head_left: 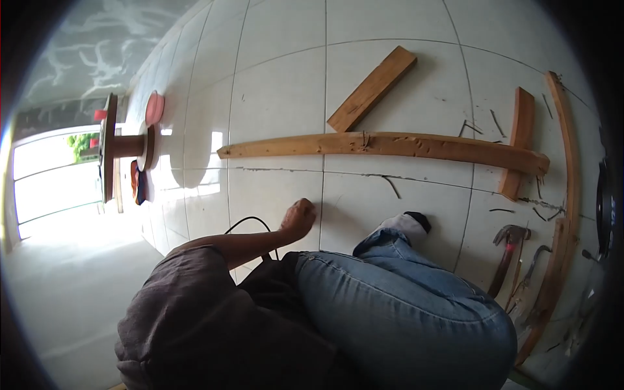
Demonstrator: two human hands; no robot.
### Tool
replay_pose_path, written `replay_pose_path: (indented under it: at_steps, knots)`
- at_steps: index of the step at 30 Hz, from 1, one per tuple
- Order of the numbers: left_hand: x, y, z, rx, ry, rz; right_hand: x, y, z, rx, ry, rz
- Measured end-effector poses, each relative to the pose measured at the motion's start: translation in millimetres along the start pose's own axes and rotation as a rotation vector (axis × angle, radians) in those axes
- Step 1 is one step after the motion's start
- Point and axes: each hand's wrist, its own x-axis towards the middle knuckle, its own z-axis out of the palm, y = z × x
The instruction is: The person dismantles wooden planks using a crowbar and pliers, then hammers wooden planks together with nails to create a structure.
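My left hand (299, 219) rests on the white floor tiles (279, 97), its fingers curled into a fist; nothing shows inside it. A thin black cable (249, 221) loops just behind its wrist. My bent leg in blue jeans (403, 292) lies to the right of the hand and ends in a grey sock (406, 224). Beyond the hand, a long, slightly bowed wooden plank (390, 144) stretches across the floor. My right hand is out of view.
A short board (372, 89) lies beyond the long plank, another short piece (518, 143) crosses its right end, and a curved wooden strip (572, 195) runs along the right. A hammer (507, 257) and loose nails lie at the right. A wooden spool table (123, 146) stands at the left by a bright doorway.
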Motion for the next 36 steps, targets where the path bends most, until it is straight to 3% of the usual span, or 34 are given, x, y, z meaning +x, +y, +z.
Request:
replay_pose_path:
  at_steps: [2,7,11,13,16,18,20,25,26,28,30,32,34,36]
  knots:
    - [-20,-29,-18,-0.002,-0.014,-0.167,4,-5,-11,0.010,-0.024,0.016]
    - [-25,-43,-21,0.090,-0.005,-0.136,18,-16,-22,0.105,-0.082,0.003]
    - [-11,-41,-23,0.172,-0.108,-0.220,-51,-77,-31,0.381,-0.067,0.159]
    - [8,-60,-32,0.176,-0.247,-0.126,-71,-101,-67,0.133,-0.004,0.319]
    - [76,-36,-49,0.280,-0.443,-0.014,-109,-153,-94,0.289,0.368,0.336]
    - [132,16,-63,0.396,-0.568,0.116,-154,-182,-70,0.602,0.651,0.466]
    - [195,96,-70,0.535,-0.701,0.290,-218,-214,-10,0.727,0.781,0.616]
    - [274,395,-27,0.955,-1.019,0.834,-376,-366,182,0.930,0.593,1.439]
    - [268,453,-13,0.991,-1.047,0.956,-403,-402,222,0.918,0.581,1.559]
    - [227,558,15,0.967,-0.989,1.107,-436,-481,301,0.745,0.329,1.784]
    - [144,630,52,0.846,-0.847,1.040,-429,-530,314,0.928,-0.070,2.010]
    - [123,678,85,0.760,-0.763,1.260,-427,-562,316,1.228,-0.077,2.015]
    - [96,704,107,0.790,-0.934,1.351,-406,-580,330,1.252,0.031,1.934]
    - [52,694,115,0.764,-0.973,1.429,-394,-569,329,1.241,-0.129,1.939]
